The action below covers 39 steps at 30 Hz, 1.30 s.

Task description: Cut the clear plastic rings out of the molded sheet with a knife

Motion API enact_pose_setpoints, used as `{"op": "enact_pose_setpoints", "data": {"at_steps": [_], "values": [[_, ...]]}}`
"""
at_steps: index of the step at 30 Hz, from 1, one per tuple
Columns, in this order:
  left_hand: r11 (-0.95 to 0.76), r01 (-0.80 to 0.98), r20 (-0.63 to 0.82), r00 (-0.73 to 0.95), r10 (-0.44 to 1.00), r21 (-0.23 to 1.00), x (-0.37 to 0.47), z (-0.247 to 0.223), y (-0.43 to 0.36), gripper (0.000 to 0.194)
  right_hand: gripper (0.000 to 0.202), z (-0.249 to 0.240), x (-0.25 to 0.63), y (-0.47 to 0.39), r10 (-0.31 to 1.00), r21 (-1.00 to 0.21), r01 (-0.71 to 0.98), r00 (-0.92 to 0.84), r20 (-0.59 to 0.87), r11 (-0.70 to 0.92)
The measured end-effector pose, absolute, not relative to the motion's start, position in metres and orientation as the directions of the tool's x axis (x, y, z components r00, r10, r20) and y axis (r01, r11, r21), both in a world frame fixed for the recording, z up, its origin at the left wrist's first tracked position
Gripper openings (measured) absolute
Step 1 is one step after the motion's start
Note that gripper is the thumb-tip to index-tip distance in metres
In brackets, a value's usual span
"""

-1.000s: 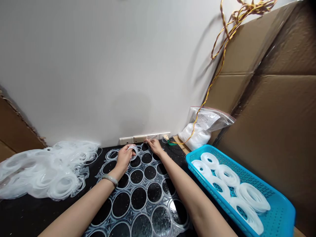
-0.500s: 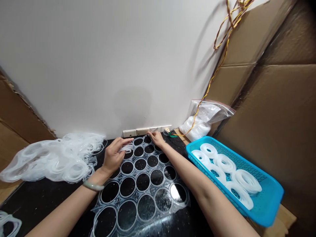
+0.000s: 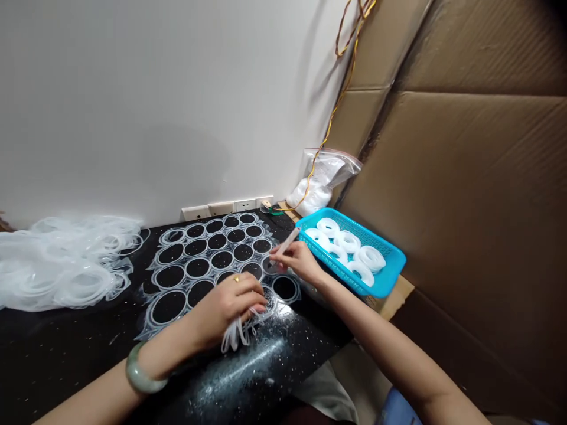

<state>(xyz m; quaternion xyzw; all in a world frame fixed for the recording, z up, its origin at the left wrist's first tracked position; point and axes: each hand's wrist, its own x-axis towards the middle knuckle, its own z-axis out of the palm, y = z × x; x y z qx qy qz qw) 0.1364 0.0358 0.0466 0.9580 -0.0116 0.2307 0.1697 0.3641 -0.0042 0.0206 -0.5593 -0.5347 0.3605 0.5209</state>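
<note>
A translucent sheet of moulded rings (image 3: 198,267), with rows of round holes, lies flat on the black tabletop. My left hand (image 3: 237,307) is over its near edge, fingers curled round a bunch of thin translucent rings (image 3: 235,335) that dangle below the palm. At the sheet's right side, my right hand (image 3: 296,260) pinches a slim whitish stick-like tool (image 3: 287,242). The tool tilts, its upper end towards the blue basket, and its lower tip is by a hole of the sheet. Part of the sheet is hidden behind my left hand.
A blue basket (image 3: 390,277) holding several bundles of white rings (image 3: 348,242) stands at the right. A heap of translucent ring scraps (image 3: 75,260) lies left. Behind are wall sockets (image 3: 221,208), a clear plastic bag (image 3: 325,171) and a twisted yellow cable (image 3: 330,121). Cardboard (image 3: 478,177) walls the right.
Both hands have come back from the far edge of the sheet to its near right part. The left still holds rings, the right its tool. The view has turned to the right.
</note>
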Motion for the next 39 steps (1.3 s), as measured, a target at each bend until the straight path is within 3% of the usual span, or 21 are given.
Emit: {"op": "enact_pose_setpoints", "data": {"at_steps": [5,14,18,22,31,39], "values": [[-0.927,-0.183,0.354,0.933,-0.059,0.328,0.153,0.023,0.011,0.023,0.035,-0.002,0.365,-0.061,0.987,-0.999,-0.005,0.155,-0.039,-0.039],[-0.968,-0.065,0.324,0.946,0.017,0.241,0.164,0.003,-0.003,0.024,0.021,-0.015,0.362,-0.073,0.974,-0.999,-0.037,0.225,0.028,0.037],[-0.959,-0.031,0.316,0.947,0.062,0.281,0.165,0.001,-0.007,0.025,0.014,-0.018,0.361,-0.077,0.959,-0.976,0.194,0.243,0.145,0.099],[-0.938,-0.006,0.306,0.946,0.106,0.346,0.163,0.002,-0.009,0.025,0.009,-0.017,0.359,-0.081,0.918,-0.83,0.517,0.189,0.347,0.207],[-0.905,0.041,0.279,0.945,0.173,0.423,0.164,-0.009,-0.007,0.021,0.011,-0.017,0.358,-0.087,0.91,-0.748,0.607,0.095,0.403,0.268],[-0.862,0.036,0.263,0.945,0.194,0.506,0.164,-0.001,-0.01,0.023,0.019,-0.012,0.35,-0.096,0.893,-0.485,0.804,-0.121,0.433,0.344]]}}
